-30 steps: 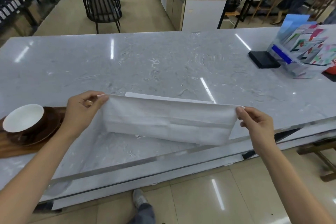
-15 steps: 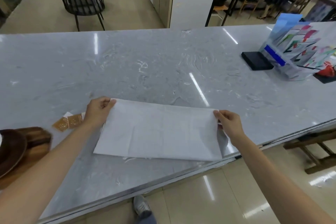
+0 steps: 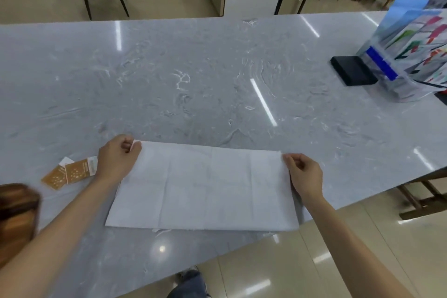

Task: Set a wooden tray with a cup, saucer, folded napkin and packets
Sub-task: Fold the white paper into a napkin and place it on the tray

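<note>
Hands, left (image 3: 118,161) and right (image 3: 305,174), pinch the napkin's (image 3: 203,189) far corners.

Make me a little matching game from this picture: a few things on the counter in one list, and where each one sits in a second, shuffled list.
Things:
1. white napkin
2. brown packets
3. black pad
4. wooden tray

Places:
A. far right, beside the brochure holder
B. near edge, held at its far corners by the left hand and right hand
C. cut off at the picture's left edge
D. just left of the left hand

Pairs: 1-B, 2-D, 3-A, 4-C
</note>
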{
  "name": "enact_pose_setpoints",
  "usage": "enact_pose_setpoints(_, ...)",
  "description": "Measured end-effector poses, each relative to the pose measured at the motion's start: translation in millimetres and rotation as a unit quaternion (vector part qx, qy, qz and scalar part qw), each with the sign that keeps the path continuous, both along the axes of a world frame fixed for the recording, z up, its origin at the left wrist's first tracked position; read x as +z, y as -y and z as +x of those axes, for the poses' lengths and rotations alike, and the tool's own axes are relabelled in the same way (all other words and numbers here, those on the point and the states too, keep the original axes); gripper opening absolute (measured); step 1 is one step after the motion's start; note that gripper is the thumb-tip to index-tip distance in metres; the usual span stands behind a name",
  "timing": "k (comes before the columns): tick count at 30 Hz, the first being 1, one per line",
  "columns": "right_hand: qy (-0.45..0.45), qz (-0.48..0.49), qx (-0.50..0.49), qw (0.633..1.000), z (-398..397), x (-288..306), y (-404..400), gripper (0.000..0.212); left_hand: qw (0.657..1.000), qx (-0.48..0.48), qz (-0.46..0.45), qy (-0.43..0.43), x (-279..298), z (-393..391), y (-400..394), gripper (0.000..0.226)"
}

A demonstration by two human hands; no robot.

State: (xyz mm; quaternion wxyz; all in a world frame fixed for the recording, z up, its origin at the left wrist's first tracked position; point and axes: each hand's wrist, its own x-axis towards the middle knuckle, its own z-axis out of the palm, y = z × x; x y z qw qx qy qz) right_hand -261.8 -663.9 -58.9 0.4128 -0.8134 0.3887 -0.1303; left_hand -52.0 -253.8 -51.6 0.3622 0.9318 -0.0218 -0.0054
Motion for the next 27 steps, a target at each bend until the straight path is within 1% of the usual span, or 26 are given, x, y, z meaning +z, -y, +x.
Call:
enact_pose_setpoints(3, -0.006, -0.019, -0.003, 1.0, 2.2, 3.3, -4.5, 0.014, 0.999, -0.009, -0.036, -0.009, 0.5, 0.9, -3.0, 0.011)
enact_pose_setpoints(5, -0.01, -0.035, 0.011, 0.999, 5.8, 6.8, -4.6, 0.01, 0.999, -0.011, -0.046, -0.01, 1.1, 3.4, -5.5, 0.01)
enact_pose_setpoints(7, -0.014, -0.051, 0.026, 0.998, 9.8, 10.1, -5.0, 0.006, 0.999, -0.01, -0.031, -0.017, 0.1, 7.1, -7.0, 0.011)
enact_pose_setpoints(12, -0.029, -0.085, 0.027, 0.996, 14.5, 10.4, -8.4, 0.008, 0.999, -0.008, -0.005, -0.039, -2.1, 12.9, -7.3, 0.022)
enact_pose_setpoints(15, -0.013, -0.076, 0.049, 0.996, 16.5, 6.4, -8.2, 0.009, 0.999, -0.012, -0.011, -0.051, -2.9, 13.3, -10.9, 0.024)
enact_pose_setpoints(17, -0.004, -0.065, 0.077, 0.995, 20.3, 5.1, -3.2, 0.02, 0.998, -0.018, -0.023, -0.059, -0.6, 14.4, -13.3, 0.017)
enact_pose_setpoints(19, -0.032, -0.078, 0.129, 0.988, 26.6, 5.6, 6.0, 0.029, 0.996, -0.028, -0.038, -0.073, 5.4, 14.3, -14.3, 0.007)
enact_pose_setpoints(20, -0.055, -0.096, 0.159, 0.981, 30.4, 6.1, 11.5, 0.03, 0.996, -0.039, -0.039, -0.076, 8.6, 14.8, -14.3, 0.01)
enact_pose_setpoints(22, -0.087, -0.116, 0.202, 0.969, 37.9, 8.3, 20.4, 0.028, 0.995, -0.068, -0.019, -0.076, 14.6, 17.1, -14.2, 0.012)
enact_pose_setpoints(25, -0.112, -0.132, 0.233, 0.957, 46.3, 12.6, 26.8, 0.019, 0.993, -0.095, 0.035, -0.057, 22.7, 22.0, -13.0, 0.009)
enact_pose_setpoints(27, -0.128, -0.145, 0.246, 0.95, 49.7, 15.3, 27.9, 0.013, 0.992, -0.111, 0.055, -0.039, 25.1, 24.1, -13.0, 0.006)
